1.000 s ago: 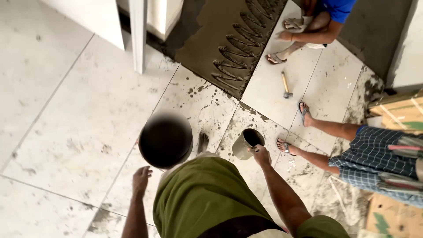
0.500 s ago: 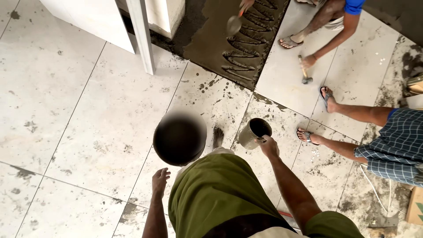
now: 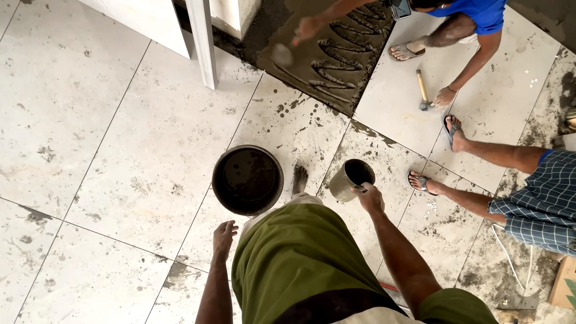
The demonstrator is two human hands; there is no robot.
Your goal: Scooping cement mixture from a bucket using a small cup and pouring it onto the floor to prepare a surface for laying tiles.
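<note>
Head view: R hand (image 3: 371,197) gripped small grey cup (image 3: 351,179) at rim, fingers closed round it; cup tilted, dark mouth facing up-left. Vs earlier frames: cup stayed in same grip, sat slightly further right of black bucket (image 3: 247,179); no pour seen yet, so transfer judged not begun. L hand (image 3: 224,235) hung free, fingers loosely curled, empty, just below bucket. Bucket stood on spattered tile floor (image 3: 120,150), dark wet inside. Cup exterior mortar-smeared; contents not discernible. Co-worker's hand (image 3: 307,28) worked mortar bed (image 3: 336,54) beyond.
</note>
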